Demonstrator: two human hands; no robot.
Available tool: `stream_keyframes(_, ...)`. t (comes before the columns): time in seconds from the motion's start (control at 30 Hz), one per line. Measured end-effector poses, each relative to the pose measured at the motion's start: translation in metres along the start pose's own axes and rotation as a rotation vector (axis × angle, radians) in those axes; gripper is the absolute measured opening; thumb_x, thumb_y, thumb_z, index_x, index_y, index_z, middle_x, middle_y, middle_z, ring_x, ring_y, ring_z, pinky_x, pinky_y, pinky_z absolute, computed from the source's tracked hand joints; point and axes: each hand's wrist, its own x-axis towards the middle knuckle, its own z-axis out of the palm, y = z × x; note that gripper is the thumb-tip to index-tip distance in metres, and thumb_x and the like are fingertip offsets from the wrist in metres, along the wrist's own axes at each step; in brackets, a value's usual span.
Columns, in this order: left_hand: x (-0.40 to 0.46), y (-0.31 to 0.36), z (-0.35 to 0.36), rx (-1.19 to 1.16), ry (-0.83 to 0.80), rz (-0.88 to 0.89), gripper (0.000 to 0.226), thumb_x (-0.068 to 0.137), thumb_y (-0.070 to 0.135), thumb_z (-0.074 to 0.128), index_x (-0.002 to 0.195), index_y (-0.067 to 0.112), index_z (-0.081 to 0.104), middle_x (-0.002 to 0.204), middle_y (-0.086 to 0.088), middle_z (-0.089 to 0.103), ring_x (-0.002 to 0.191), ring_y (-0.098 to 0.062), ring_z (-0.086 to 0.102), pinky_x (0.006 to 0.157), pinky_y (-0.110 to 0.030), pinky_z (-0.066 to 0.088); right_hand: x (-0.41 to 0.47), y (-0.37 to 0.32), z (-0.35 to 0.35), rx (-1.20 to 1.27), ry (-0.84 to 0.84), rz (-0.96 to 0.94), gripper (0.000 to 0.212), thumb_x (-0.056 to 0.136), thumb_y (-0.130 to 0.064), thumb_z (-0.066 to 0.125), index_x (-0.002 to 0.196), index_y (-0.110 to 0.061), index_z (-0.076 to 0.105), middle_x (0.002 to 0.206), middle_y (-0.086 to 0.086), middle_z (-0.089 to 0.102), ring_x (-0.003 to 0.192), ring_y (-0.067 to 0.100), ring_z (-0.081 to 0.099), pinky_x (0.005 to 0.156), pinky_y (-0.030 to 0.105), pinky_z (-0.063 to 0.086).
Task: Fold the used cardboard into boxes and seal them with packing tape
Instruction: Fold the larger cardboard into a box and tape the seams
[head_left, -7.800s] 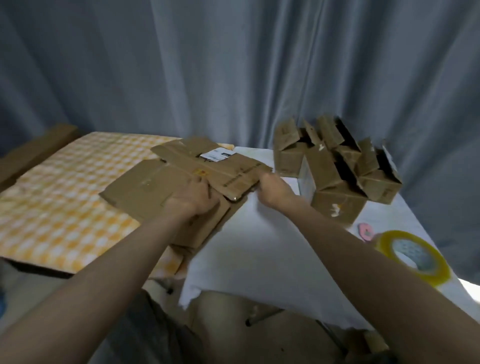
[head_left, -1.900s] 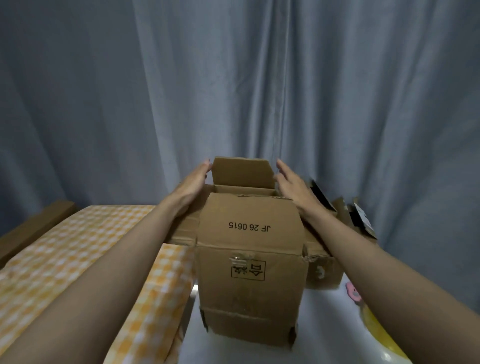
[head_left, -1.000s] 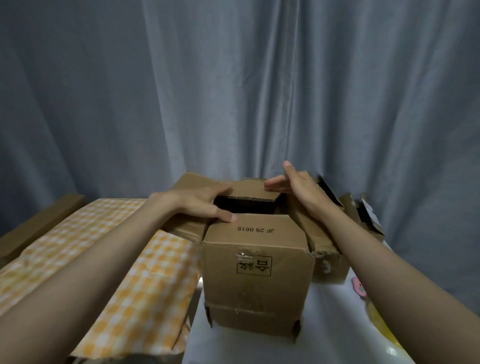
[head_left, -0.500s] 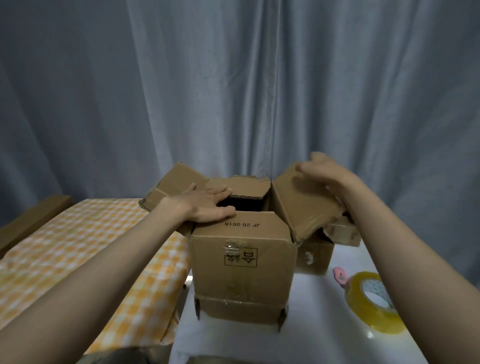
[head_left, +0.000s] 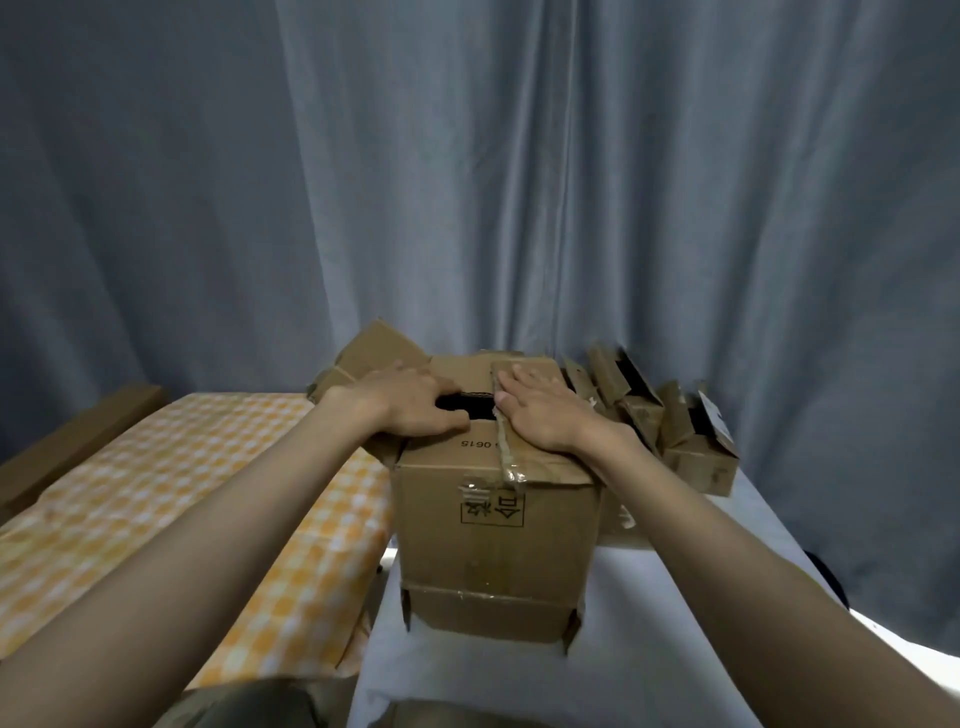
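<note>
A brown cardboard box stands upright on the white table, with printing on its near side. My left hand lies on the top at the left, its fingers resting on the near flap beside a dark gap. My right hand lies flat on the right flap, which is down over the opening and carries old tape along its edge. The left flap sticks up and outward behind my left hand. No tape roll shows in this view.
Several smaller open cardboard boxes are piled at the back right of the table. An orange checked cloth covers the surface to the left, with a wooden board at its far edge. A grey curtain hangs close behind.
My right hand has brought the right flap from raised down flat onto the box top. My left hand stays on the near flap. The view has shifted and the tape roll has left the frame.
</note>
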Motion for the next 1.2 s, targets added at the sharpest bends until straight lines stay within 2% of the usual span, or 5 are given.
stream_keyframes(0.2,-0.027,-0.047,-0.049,-0.142,0.287,-0.455,0.072,0.096,0.064,0.04,0.131,0.004,0.057,0.142,-0.02,0.053,0.128,-0.038,0.051,0.097,-0.039,0.043,0.001,0.0,0.001,0.013,0.02,-0.012,0.058,0.108,-0.041,0.016,0.159,-0.014,0.013,0.167,0.006,0.005,0.154,0.02,0.004,0.124,0.041,0.003)
stream_keyframes(0.43,-0.018,-0.009,-0.051,-0.986,0.358,-0.166,0.042,0.104,0.034,0.038,0.114,0.004,0.066,0.098,-0.014,0.076,0.085,-0.028,0.073,0.079,-0.033,0.059,0.0,-0.002,0.006,0.065,0.056,-0.024,0.059,0.107,-0.043,0.023,0.157,-0.012,0.02,0.167,0.006,0.011,0.154,0.019,0.009,0.124,0.04,0.006)
stream_keyframes(0.57,-0.004,0.013,-0.017,-0.626,0.243,0.028,0.038,0.104,0.03,0.048,0.134,0.011,0.062,0.131,-0.01,0.062,0.127,-0.025,0.053,0.103,-0.025,0.036,0.0,0.0,-0.002,0.126,0.029,-0.026,0.061,0.107,-0.046,0.026,0.159,-0.016,0.016,0.167,0.001,0.007,0.154,0.016,0.004,0.122,0.034,0.001)
stream_keyframes(0.7,0.002,0.022,0.018,-0.491,0.068,0.06,0.062,0.107,0.045,0.028,0.159,0.018,0.01,0.167,0.002,0.005,0.153,-0.01,0.001,0.121,-0.026,-0.001,-0.002,0.009,0.0,0.084,-0.025,-0.044,0.066,0.104,-0.056,0.023,0.16,-0.023,0.01,0.167,-0.006,0.0,0.153,0.011,-0.003,0.123,0.038,-0.005)
stream_keyframes(1.2,0.01,0.022,0.037,-0.57,0.153,-0.064,0.079,0.096,0.065,0.04,0.16,0.025,0.013,0.166,0.012,-0.001,0.153,-0.015,-0.007,0.122,-0.036,-0.002,0.015,0.023,0.008,0.171,0.077,0.034,0.067,0.102,-0.058,0.029,0.159,-0.024,0.018,0.167,-0.008,0.007,0.153,0.01,0.003,0.124,0.049,0.01)
